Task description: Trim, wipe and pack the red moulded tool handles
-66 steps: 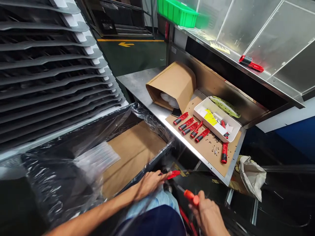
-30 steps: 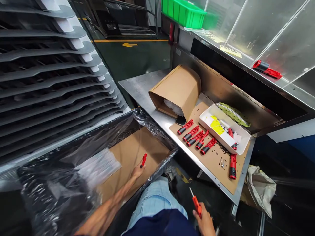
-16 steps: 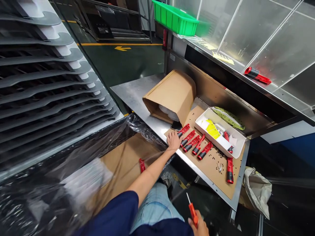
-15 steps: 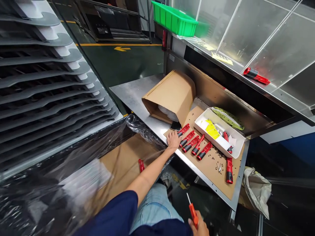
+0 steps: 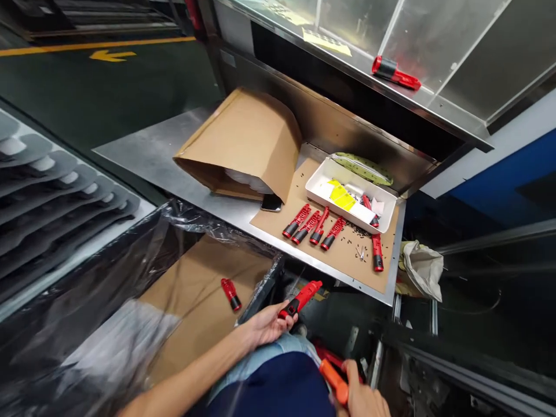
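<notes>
Okay so the person's left hand (image 5: 266,326) is curling around a glossy red-and-black plastic tool body (image 5: 300,299), fingers spread a bit under its black end, holding it just above the lap. The right hand (image 5: 361,395) is closing in a fist around a chunky orange screwdriver handle (image 5: 333,380), partly cut off by the bottom of the shot.

Just past the hands, a matching red handle (image 5: 230,294) is lying on a smooth cardboard liner (image 5: 197,304) inside crinkly black plastic sheeting (image 5: 178,217). Up on the brushed stainless table (image 5: 152,152), a cardboard mat (image 5: 299,253) is holding four more red handles (image 5: 306,227) lying side by side, with another (image 5: 377,253) just beside them, plus tiny black screws (image 5: 358,233) scattered around. A white plastic tray (image 5: 315,188) and a folded kraft paper bag (image 5: 243,139) are sitting right there too.
</notes>
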A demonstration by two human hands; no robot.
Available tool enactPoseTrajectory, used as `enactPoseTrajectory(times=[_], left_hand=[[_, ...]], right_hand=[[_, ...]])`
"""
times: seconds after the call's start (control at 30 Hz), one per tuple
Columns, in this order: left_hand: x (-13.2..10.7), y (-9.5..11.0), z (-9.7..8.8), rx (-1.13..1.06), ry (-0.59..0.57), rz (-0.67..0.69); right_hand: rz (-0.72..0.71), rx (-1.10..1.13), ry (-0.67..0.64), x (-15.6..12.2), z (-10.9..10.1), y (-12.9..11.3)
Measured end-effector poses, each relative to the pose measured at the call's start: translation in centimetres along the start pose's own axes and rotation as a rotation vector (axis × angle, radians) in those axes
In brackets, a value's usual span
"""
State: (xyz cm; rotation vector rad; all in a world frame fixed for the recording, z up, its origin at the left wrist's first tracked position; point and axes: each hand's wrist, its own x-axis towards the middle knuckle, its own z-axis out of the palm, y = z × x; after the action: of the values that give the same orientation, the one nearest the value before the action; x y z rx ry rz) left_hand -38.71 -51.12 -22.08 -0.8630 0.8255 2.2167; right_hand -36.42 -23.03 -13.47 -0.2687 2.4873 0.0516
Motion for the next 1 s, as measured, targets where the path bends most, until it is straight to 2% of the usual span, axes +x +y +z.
enactPoseTrajectory(times=[0.07, 0.13, 0.2, 0.33, 0.43, 0.53, 0.67, 0.73, 0.8, 0.9, 1.0], left_hand=[[1.1, -0.2, 0.2, -0.005, -0.025, -0.034], [1.4, -0.2, 0.1, 0.025, -0.021, -0.022], [1.1, -0.2, -0.1, 0.085, 0.004, 0.03], [-0.2, -0.6, -0.3, 0.218, 0.072, 0.162], [-0.8, -0.6, -0.4, 0.19, 0.089, 0.144], [-1.2, -0.3, -0.6, 0.063, 0.064, -0.014], [-1.5, 0.0, -1.2, -0.133, 0.005, -0.215], [-1.8, -0.1, -1.3, -0.253, -0.035, -0.278], [-1.9, -0.4, -1.3, -0.368, -0.072, -0.302], [-1.7, -0.7, -1.2, -0.501, -0.103, -0.29], [-1.4, -0.7, -1.2, -0.54, -0.093, -0.266]], right_hand=[[0.003, -0.021, 0.002, 0.0, -1.9, -0.2], [-0.064, -0.006, -0.023, 0.1, -3.6, -0.2], [-0.116, -0.005, -0.051, 0.3, -5.0, -0.4], [-0.041, -0.049, -0.028, 0.7, -7.1, -1.2], [-0.083, -0.039, -0.047, 1.3, -8.0, -1.3], [-0.032, -0.043, -0.042, 1.8, -7.7, -0.7], [-0.146, 0.017, -0.007, 2.2, -6.0, 0.1], [-0.105, 0.01, -0.002, 2.2, -5.2, 0.2], [-0.074, 0.004, 0.005, 1.8, -4.4, -0.1], [-0.181, 0.022, 0.042, 1.2, -3.1, -0.5], [-0.168, 0.051, 0.017, 2.4, -2.2, 0.1]])
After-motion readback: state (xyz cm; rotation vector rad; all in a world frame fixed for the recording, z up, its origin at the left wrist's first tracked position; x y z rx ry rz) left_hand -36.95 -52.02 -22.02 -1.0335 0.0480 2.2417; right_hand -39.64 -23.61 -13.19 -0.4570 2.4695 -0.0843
